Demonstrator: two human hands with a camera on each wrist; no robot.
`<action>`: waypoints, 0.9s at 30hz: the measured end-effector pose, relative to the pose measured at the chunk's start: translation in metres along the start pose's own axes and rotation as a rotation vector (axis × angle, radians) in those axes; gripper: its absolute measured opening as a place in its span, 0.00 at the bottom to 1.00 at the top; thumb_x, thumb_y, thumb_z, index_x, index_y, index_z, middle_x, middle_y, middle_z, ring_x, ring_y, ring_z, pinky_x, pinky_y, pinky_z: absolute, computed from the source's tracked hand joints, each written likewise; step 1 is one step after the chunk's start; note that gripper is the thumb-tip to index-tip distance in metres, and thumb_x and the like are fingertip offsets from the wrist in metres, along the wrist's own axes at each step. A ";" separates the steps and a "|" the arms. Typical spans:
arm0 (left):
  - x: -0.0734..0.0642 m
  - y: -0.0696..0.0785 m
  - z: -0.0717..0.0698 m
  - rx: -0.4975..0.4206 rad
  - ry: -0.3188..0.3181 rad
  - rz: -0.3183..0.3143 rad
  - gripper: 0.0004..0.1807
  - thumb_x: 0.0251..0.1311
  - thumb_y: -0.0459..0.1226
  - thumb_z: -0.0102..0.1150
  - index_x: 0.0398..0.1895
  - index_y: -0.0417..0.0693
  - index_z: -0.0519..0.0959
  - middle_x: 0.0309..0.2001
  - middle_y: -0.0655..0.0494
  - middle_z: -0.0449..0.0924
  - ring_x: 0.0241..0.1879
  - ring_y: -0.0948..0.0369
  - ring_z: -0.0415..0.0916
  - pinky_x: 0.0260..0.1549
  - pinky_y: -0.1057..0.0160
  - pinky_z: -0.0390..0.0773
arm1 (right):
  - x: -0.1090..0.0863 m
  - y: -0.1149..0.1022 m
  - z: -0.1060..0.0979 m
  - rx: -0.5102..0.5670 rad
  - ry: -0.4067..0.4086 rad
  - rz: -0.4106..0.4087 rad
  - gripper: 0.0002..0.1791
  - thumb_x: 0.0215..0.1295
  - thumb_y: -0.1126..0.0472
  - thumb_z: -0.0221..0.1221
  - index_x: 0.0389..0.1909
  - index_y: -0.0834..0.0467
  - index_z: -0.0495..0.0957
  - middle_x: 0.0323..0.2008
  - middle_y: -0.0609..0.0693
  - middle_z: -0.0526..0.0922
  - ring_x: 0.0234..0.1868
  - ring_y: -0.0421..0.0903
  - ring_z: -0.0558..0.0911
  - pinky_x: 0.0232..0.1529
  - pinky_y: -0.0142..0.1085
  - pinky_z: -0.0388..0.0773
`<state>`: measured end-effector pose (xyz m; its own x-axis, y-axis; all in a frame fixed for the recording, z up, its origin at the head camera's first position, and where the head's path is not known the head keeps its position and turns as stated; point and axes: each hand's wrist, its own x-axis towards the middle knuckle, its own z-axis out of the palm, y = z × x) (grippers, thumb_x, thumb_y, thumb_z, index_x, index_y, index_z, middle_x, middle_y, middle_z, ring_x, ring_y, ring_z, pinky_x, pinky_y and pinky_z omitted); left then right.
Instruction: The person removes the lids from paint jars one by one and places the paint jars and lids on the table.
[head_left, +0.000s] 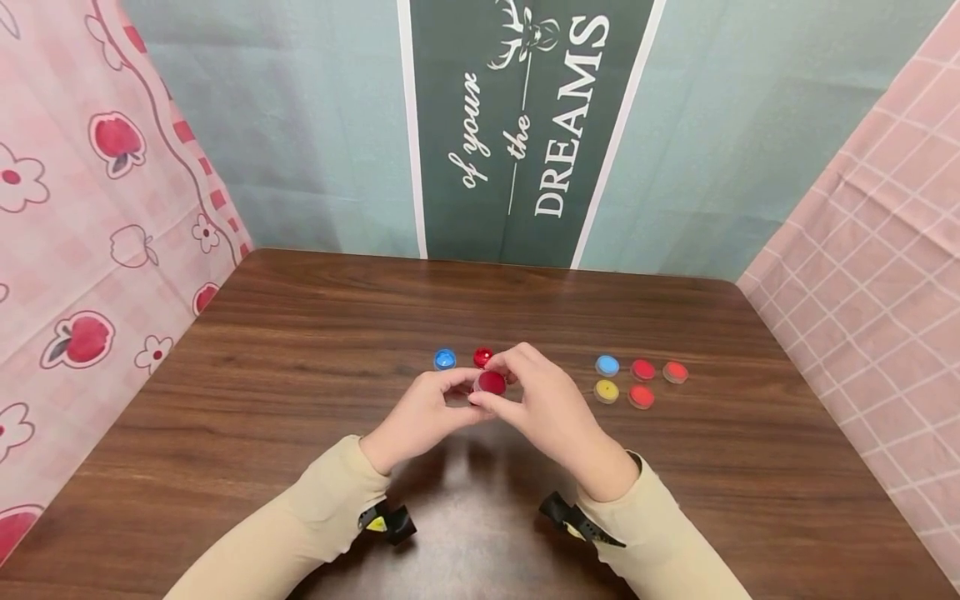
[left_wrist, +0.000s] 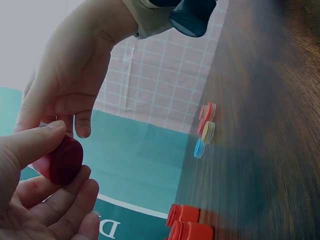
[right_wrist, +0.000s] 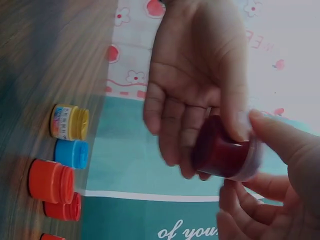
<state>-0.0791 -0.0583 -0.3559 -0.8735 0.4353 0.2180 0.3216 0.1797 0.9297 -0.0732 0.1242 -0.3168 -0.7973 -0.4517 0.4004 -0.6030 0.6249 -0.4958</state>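
Note:
A small jar of dark red paint (head_left: pixel 491 383) is held above the table between both hands. My left hand (head_left: pixel 423 410) grips the jar's body, thumb on one side and fingers on the other. My right hand (head_left: pixel 546 407) pinches the clear rim of the lid (right_wrist: pixel 249 162) with thumb and fingers. In the left wrist view the round base of the dark red jar (left_wrist: pixel 67 160) faces the camera. Whether the lid is loose on the jar cannot be told.
Beyond the hands stand lidless paint jars: blue (head_left: pixel 445 359), red (head_left: pixel 483 357), yellow (right_wrist: pixel 69 122) and orange-red (right_wrist: pixel 50 181). Several lids lie to the right, among them blue (head_left: pixel 607 365), yellow (head_left: pixel 606 391) and red (head_left: pixel 642 369). Cloths hang around the wooden table (head_left: pixel 337 300).

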 end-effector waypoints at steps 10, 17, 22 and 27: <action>0.001 0.000 -0.002 0.082 0.025 0.031 0.20 0.52 0.38 0.67 0.49 0.43 0.79 0.42 0.57 0.81 0.40 0.61 0.76 0.45 0.52 0.76 | 0.000 0.005 -0.009 0.170 -0.114 -0.093 0.27 0.54 0.59 0.67 0.55 0.57 0.72 0.51 0.48 0.74 0.50 0.42 0.75 0.52 0.37 0.74; 0.000 0.001 -0.001 0.076 0.034 0.039 0.21 0.52 0.38 0.68 0.50 0.46 0.79 0.44 0.58 0.81 0.42 0.62 0.75 0.47 0.53 0.76 | 0.001 0.003 -0.005 0.054 -0.013 -0.055 0.23 0.48 0.57 0.71 0.45 0.57 0.76 0.40 0.45 0.75 0.40 0.42 0.78 0.43 0.34 0.78; 0.000 0.002 -0.001 0.097 0.038 0.027 0.22 0.51 0.39 0.69 0.51 0.46 0.79 0.43 0.59 0.81 0.41 0.62 0.75 0.47 0.57 0.75 | 0.001 0.005 -0.014 0.204 -0.164 -0.130 0.23 0.54 0.67 0.66 0.52 0.59 0.73 0.50 0.47 0.74 0.48 0.40 0.75 0.50 0.34 0.75; -0.002 0.003 -0.001 0.121 0.034 0.023 0.21 0.51 0.38 0.69 0.49 0.45 0.79 0.43 0.60 0.81 0.40 0.62 0.74 0.46 0.56 0.75 | 0.001 0.004 -0.010 0.155 -0.132 -0.108 0.28 0.51 0.59 0.69 0.52 0.58 0.70 0.48 0.47 0.73 0.46 0.40 0.75 0.49 0.33 0.75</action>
<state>-0.0771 -0.0591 -0.3535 -0.8767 0.4105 0.2506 0.3815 0.2762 0.8821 -0.0763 0.1329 -0.3110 -0.7181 -0.5963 0.3589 -0.6741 0.4677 -0.5717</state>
